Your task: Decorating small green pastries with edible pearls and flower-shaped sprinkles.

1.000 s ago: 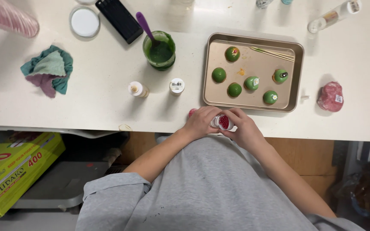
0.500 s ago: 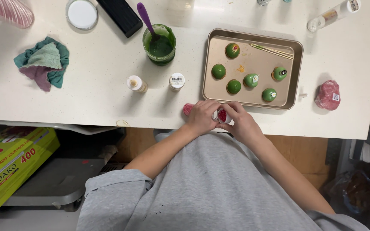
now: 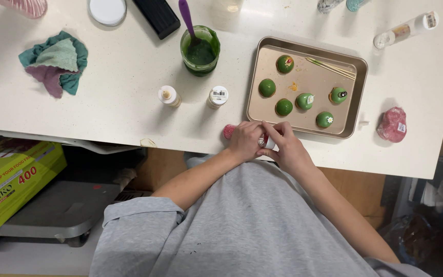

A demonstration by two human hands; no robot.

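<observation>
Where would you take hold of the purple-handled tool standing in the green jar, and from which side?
Take the purple handle near its free upper end, coming from above at the far side of the green jar. The handle leans up and away past the rim, bare and clear of the black box; its lower end sits sunk in green coating.

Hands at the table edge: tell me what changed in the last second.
Both hands slid slightly left along the counter edge. The left hand and right hand closed further over the small red-capped container, so less of its red shows now. The pink-red piece sits exposed left of them. Tray, green balls and green jar stayed put.
</observation>
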